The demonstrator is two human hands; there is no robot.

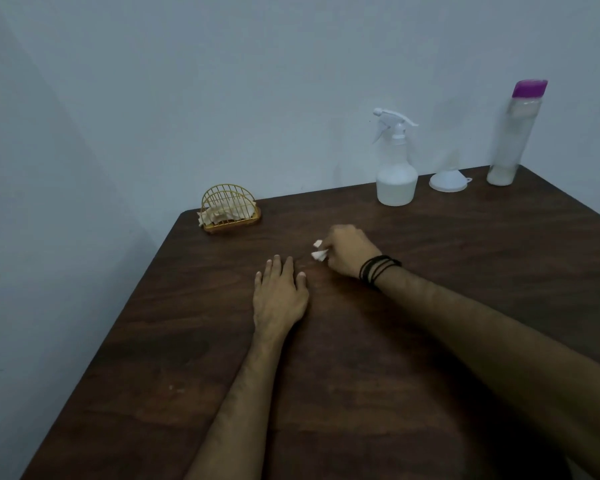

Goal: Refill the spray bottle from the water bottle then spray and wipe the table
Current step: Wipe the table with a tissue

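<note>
Head view: right hand [347, 252] grips crumpled tissue [318, 251] on the worktop [430, 306]; left hand [279, 292] lies flat beside it. Behind: spray bottle [395, 174] part-filled, funnel [449, 180], water bottle [515, 140]; wire holder [230, 209] holding tissues.

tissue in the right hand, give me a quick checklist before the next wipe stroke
1. Tissue gripped: ok, the right hand has it bunched in its grip, with only white corners showing.
2. Left hand out of the wiping path: not ok, it rests flat on the table right beside the tissue.
3. Spray bottle out of the way: ok, upright at the far edge, head on.
4. Funnel and water bottle set aside: ok, both stand near the far right corner, the bottle capped.
5. Table wet from spray: cannot tell, too dim.
6. Spare tissues: ok, some are in the holder.
</note>
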